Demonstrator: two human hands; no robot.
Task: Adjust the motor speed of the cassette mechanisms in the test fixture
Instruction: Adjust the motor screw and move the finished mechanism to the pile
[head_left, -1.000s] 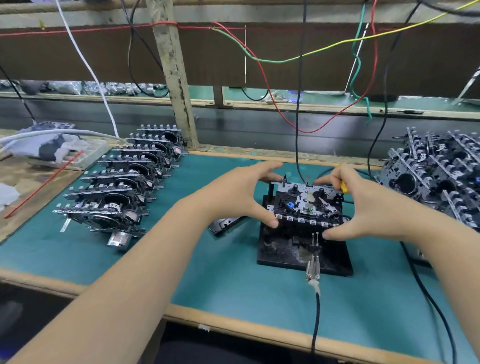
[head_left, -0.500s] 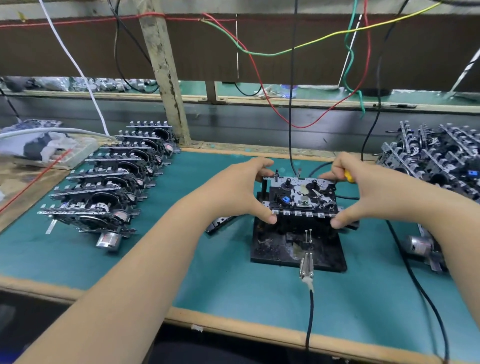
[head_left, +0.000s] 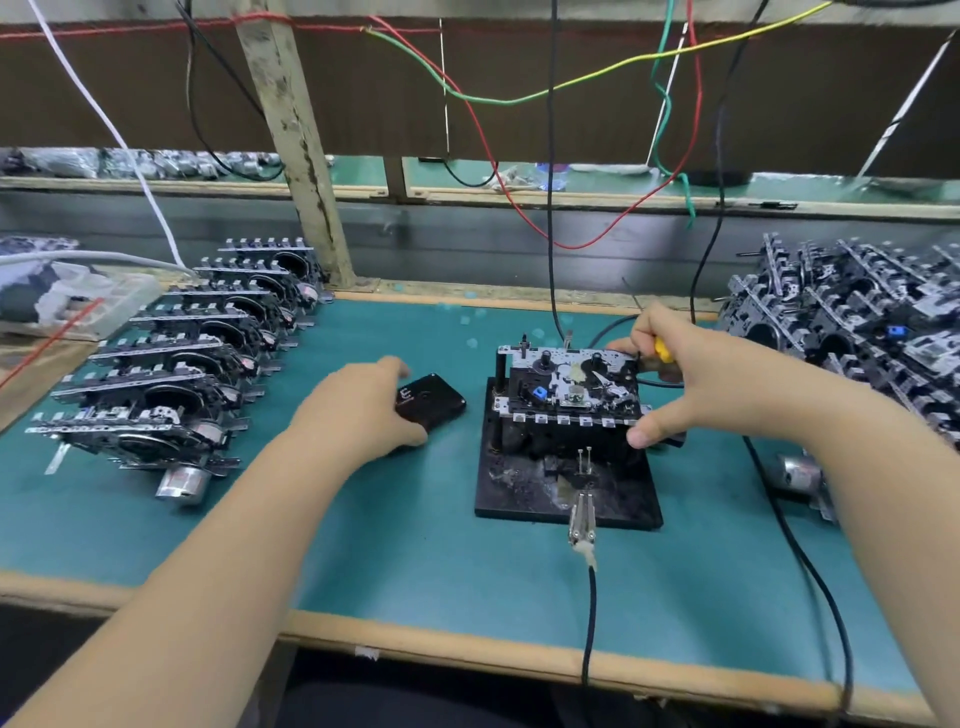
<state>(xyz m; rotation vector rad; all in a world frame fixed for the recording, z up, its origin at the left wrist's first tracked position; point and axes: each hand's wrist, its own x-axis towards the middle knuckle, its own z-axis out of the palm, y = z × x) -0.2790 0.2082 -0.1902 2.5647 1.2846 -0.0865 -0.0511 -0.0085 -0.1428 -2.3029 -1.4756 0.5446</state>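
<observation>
A cassette mechanism (head_left: 566, 384) sits on top of the black test fixture (head_left: 519, 493) in the middle of the green bench. My right hand (head_left: 691, 379) holds a yellow-handled screwdriver (head_left: 662, 349) in its curled fingers at the mechanism's far right corner. Its thumb presses the front right corner. My left hand (head_left: 353, 410) is left of the fixture and grips a black cassette (head_left: 436, 402) lying on the mat, thumb at its near edge.
A row of several mechanisms (head_left: 171, 374) stands on edge at the left, and a pile of them (head_left: 852, 322) lies at the right. A metal clip on a black cable (head_left: 582, 514) lies on the fixture's front edge. Wires hang overhead. A loose motor (head_left: 800, 470) lies right.
My left hand has let go of the mechanism's left side and moved left onto the black cassette. The right hand stays at the mechanism's right side.
</observation>
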